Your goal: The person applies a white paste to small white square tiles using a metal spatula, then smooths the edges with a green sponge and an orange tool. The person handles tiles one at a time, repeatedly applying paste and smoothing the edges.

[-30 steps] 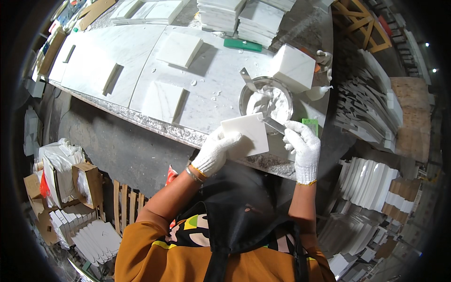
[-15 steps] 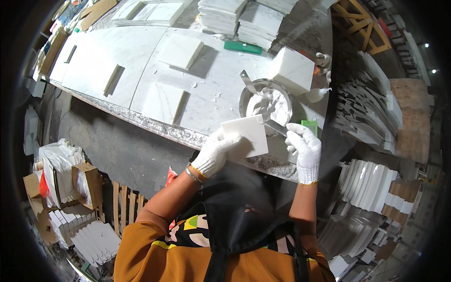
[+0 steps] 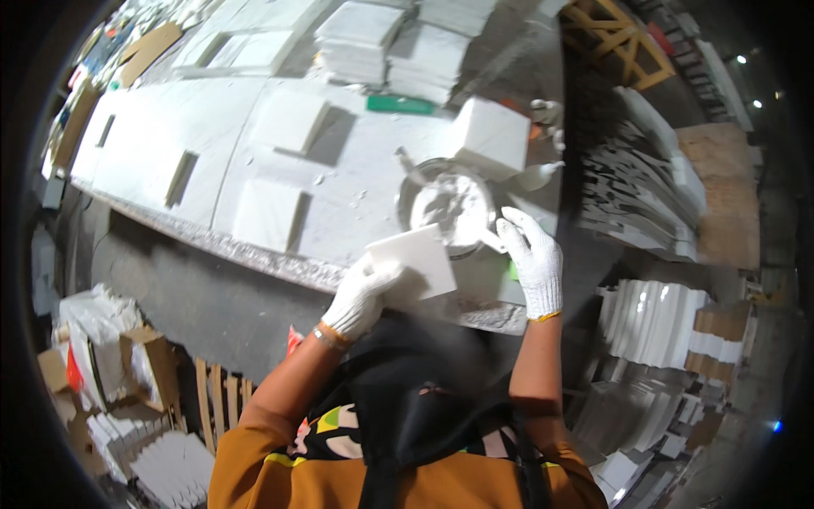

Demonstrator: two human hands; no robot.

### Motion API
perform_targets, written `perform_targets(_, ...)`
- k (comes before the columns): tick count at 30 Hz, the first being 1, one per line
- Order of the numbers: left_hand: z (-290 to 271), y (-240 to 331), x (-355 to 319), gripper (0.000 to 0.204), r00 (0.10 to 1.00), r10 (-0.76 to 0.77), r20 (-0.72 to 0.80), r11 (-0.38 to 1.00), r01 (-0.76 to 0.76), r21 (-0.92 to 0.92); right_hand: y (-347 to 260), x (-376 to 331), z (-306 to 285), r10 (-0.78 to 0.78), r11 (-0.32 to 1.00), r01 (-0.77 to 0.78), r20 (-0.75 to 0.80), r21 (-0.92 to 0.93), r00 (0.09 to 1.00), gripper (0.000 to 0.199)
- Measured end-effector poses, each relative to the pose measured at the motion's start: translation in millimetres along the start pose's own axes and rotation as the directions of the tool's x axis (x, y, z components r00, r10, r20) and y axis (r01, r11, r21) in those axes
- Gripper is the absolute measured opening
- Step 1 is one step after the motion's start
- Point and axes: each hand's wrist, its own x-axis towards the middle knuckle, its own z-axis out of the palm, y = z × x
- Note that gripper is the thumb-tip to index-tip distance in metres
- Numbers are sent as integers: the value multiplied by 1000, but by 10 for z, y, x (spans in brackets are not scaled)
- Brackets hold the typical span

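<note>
My left hand (image 3: 366, 299), in a white knit glove, grips a square white marble tile (image 3: 417, 261) by its left edge, tilted above the table's front edge. My gloved right hand (image 3: 536, 261) pinches a putty knife (image 3: 492, 241) whose blade looks white, at the lower right rim of a round metal bowl; its handle is mostly hidden by the fingers. White paste (image 3: 458, 204) fills much of the bowl (image 3: 402, 222). A second spatula (image 3: 410, 166) leans on the bowl's far left rim. Motion blurs the picture somewhat.
A white marble block (image 3: 490, 136) and a white squeeze bottle (image 3: 538, 176) stand beside the bowl. Marble tiles (image 3: 270, 214) lie on the slab table (image 3: 170, 110). A green bar (image 3: 400, 105) lies before stacked tiles (image 3: 356, 42). Stone pieces (image 3: 653, 327) crowd the right side.
My right hand has moved the putty knife from the tile's far right corner to the bowl's rim. The left hand still holds the tile. The whole view has shifted.
</note>
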Motion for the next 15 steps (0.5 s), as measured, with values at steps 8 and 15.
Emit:
perform_targets(8, 55, 58, 6, 48, 998, -21, 62, 1000, 20, 20, 436, 624, -316, 103, 992, -70, -343, 109, 934, 46)
perform_targets(15, 53, 100, -20, 50, 996, -56, 73, 998, 57, -12, 1075, 1118, -87, 30, 990, -13, -119, 141, 992, 37)
